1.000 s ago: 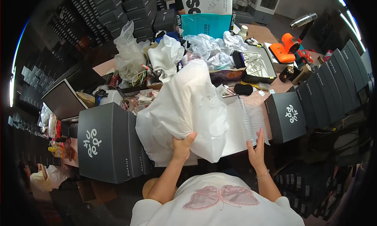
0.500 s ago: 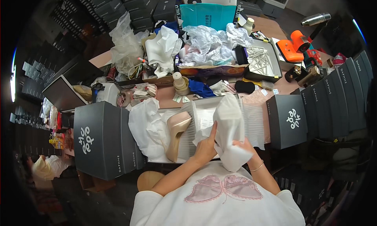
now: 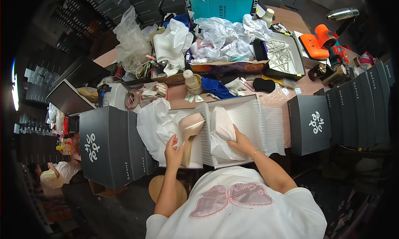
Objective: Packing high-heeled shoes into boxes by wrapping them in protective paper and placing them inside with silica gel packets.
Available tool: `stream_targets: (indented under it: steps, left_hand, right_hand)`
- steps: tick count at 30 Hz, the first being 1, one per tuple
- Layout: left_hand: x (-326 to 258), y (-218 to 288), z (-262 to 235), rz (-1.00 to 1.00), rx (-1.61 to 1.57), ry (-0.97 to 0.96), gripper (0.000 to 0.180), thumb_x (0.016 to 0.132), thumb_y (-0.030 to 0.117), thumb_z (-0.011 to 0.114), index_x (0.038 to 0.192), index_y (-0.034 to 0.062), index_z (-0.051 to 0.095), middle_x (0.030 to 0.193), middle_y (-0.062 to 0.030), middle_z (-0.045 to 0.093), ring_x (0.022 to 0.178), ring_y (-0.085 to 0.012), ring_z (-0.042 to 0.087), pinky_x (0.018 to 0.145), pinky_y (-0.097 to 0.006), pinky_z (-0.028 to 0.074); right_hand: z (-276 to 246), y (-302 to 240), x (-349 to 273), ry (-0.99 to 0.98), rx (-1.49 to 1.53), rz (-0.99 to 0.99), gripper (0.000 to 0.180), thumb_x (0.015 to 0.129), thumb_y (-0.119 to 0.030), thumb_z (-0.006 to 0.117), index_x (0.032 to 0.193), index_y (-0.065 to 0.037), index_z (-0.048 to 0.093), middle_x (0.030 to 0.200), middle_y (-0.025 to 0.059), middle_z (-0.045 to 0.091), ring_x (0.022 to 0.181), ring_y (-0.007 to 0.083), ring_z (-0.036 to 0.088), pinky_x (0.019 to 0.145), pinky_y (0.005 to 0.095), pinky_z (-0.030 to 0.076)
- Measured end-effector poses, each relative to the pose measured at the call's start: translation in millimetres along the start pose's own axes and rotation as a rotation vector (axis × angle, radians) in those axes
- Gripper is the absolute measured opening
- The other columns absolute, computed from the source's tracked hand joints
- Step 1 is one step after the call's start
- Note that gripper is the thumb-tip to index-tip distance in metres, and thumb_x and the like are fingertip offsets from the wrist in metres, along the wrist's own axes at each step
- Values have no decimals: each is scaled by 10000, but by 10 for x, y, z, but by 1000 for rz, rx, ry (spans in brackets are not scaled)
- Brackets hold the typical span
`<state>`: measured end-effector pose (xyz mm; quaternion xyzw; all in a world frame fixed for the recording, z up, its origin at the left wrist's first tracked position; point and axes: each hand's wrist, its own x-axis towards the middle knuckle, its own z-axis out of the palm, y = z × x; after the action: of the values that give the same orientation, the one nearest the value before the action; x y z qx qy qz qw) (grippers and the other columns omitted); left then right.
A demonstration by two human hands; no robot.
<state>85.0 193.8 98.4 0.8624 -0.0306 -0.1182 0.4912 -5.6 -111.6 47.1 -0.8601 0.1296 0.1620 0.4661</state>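
Observation:
A beige high-heeled shoe [image 3: 191, 126] lies on its side on ribbed white foam in an open shoebox [image 3: 253, 133]. My left hand [image 3: 173, 151] is beside that shoe and the loose white tissue paper [image 3: 154, 120], its fingers apart and nothing held. In the box's right part lies a bundle wrapped in white tissue paper [image 3: 223, 125]; what is inside is hidden. My right hand [image 3: 243, 144] grips the bundle's near right side, thumb and fingers around its edge. More ribbed foam sheet [image 3: 272, 129] spreads over the box's right edge.
Dark grey shoeboxes stand left [image 3: 106, 145] and right [image 3: 307, 125]. Behind the open box are a pump bottle [image 3: 192, 83], a blue cloth [image 3: 217, 88] and a black oval pad [image 3: 264, 85]. A carton of crumpled paper [image 3: 224, 39] and an orange device [image 3: 318, 44] stand farther back.
The paper-wrapped bundle has come down from in front of me into the box's right part, with my right hand on it. My left hand has let go and moved left to the beige shoe.

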Motion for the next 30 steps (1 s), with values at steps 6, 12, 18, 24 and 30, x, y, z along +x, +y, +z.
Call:
stream_targets:
  steps: [6,12,18,24,30]
  left_hand:
    - [-33,-511,248,131,388,-118,672,798,195,695,1357,1,376,1193,-256,524,1081,-425,516,905,-462,434]
    - [155,-536,264,5,386,-79,504,860,141,541,1332,7,429,1101,-261,596,1028,-425,565,888,-462,449]
    - [-76,14,81,-89,-241,-59,447,886,140,513,1309,3,474,1113,-204,638,1010,-269,636,861,-355,486]
    - [-365,819,718,-54,-937,-487,552,984,229,496,1433,-16,288,1339,-116,458,1237,-155,432,1047,-298,338]
    - [1136,651,-587,18,443,-41,673,842,210,645,1422,75,332,912,-162,662,828,-356,628,709,-465,487]
  right_hand:
    - [-228,-228,-227,-77,-534,-66,941,744,-251,697,1482,-39,152,1056,212,590,878,346,606,787,479,442]
    - [234,7,-234,61,-601,-106,1014,717,-266,752,1486,-52,127,1286,236,463,1111,347,524,927,521,378]
    - [-233,-1071,-547,-161,386,-245,1120,662,-317,829,1484,-32,122,1457,289,233,1272,459,372,1021,483,373]
    - [-153,-880,-532,-41,175,-336,958,708,-239,782,1445,14,225,1407,199,328,1255,311,421,1009,384,395]
    - [-534,-631,-1025,-295,764,31,807,698,-156,736,1380,25,344,1174,100,537,1093,183,539,946,327,441]
